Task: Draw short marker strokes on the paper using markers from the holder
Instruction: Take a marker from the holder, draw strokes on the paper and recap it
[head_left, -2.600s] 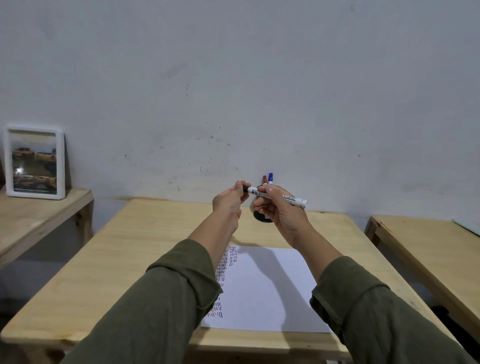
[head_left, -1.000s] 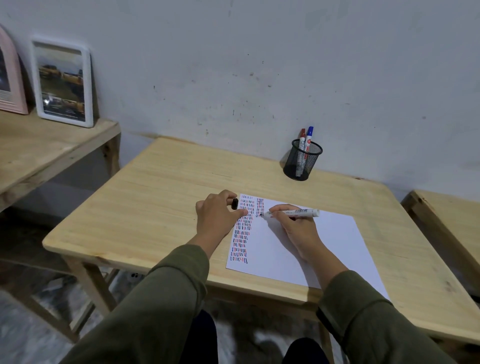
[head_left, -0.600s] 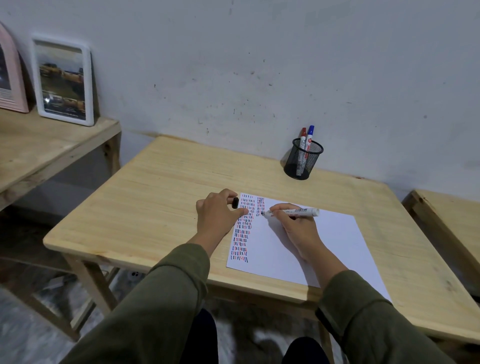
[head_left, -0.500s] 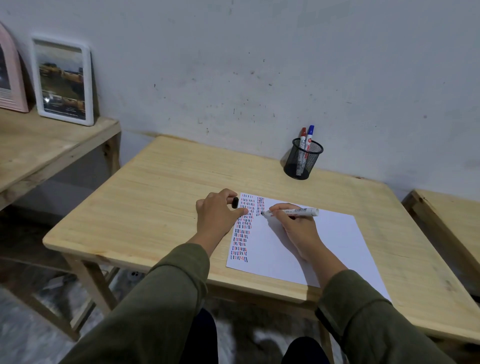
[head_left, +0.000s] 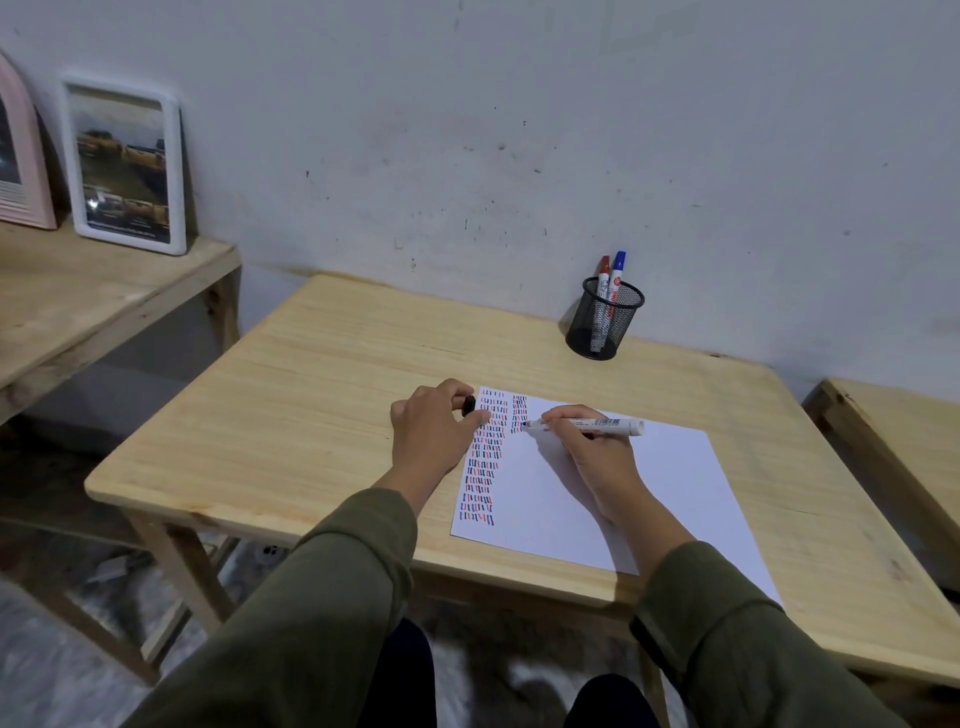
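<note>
A white sheet of paper (head_left: 644, 483) lies on the wooden table (head_left: 332, 395), its left part filled with columns of short red, blue and black strokes (head_left: 485, 457). My right hand (head_left: 592, 457) grips a white marker (head_left: 587, 424) nearly flat, its tip touching the paper beside the second column of strokes. My left hand (head_left: 434, 434) rests on the paper's left edge and pinches the black marker cap (head_left: 469, 404). At the back of the table stands a black mesh holder (head_left: 605, 325) with a red marker (head_left: 602, 275) and a blue marker (head_left: 616, 270) upright in it.
A grey wall runs behind the table. On a second wooden table (head_left: 67, 306) to the left lean a white-framed picture (head_left: 124, 166) and a pink frame (head_left: 18, 161). Another wooden surface (head_left: 898, 431) is at the right. Grey floor shows below.
Since 2.6 s ago both hands came down from in front of me to the paper, the cap off in my left hand. Over the last second the marker tip has barely shifted.
</note>
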